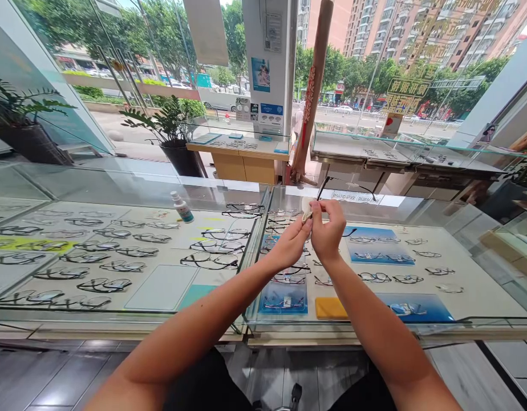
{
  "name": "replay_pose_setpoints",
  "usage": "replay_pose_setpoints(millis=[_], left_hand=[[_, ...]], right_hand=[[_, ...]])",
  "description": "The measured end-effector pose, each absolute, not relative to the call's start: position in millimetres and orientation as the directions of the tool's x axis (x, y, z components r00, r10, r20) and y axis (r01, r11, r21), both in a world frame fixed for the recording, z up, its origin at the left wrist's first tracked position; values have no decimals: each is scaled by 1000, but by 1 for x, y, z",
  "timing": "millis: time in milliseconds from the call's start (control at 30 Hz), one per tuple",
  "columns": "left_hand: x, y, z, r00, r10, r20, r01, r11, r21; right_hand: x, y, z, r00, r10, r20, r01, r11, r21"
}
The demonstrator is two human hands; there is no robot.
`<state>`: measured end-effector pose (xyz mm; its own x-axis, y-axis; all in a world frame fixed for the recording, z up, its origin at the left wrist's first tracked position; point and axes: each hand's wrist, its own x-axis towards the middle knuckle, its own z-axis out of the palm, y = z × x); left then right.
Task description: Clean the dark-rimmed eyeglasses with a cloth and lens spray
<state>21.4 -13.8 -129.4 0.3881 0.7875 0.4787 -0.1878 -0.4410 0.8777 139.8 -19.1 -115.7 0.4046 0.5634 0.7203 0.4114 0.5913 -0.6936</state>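
My left hand (291, 242) is closed with its fingers pressed together on a small pale cloth (306, 206). Right against it, my right hand (328, 229) grips a pair of dark-framed eyeglasses (323, 187). One thin temple sticks up past my fingers and another part reaches out to the right; the lenses are mostly hidden by the cloth and fingers. Both hands are raised above the glass display counter. A white spray bottle (182, 206) with a teal label stands on the glass to the left.
Beneath the glass lie rows of eyeglasses (214, 261), a yellow-orange block (331, 308) and blue display cards (370, 244). A metal-edged seam (257, 240) divides two glass cases. Farther off are potted plants (175, 131), a wooden post (312, 85) and more display cases (242, 142).
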Motion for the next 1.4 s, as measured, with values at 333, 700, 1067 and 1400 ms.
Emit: replay_pose_setpoints(millis=[333,700,1067,1400], left_hand=[[8,-18,-116,487,717,499,-83,-531,844],[-14,25,-106,311,929,198,-407,-58,912],[-21,23,-92,353,903,246,-424,-80,902],[-21,26,-93,351,894,279,-443,-104,890]], right_hand=[[179,0,-105,617,550,563,226,562,-796],[206,-6,-86,163,865,475,-317,502,-805],[192,-5,-96,-199,899,390,-198,353,-915],[185,-2,-103,-250,893,374,-132,351,-927]])
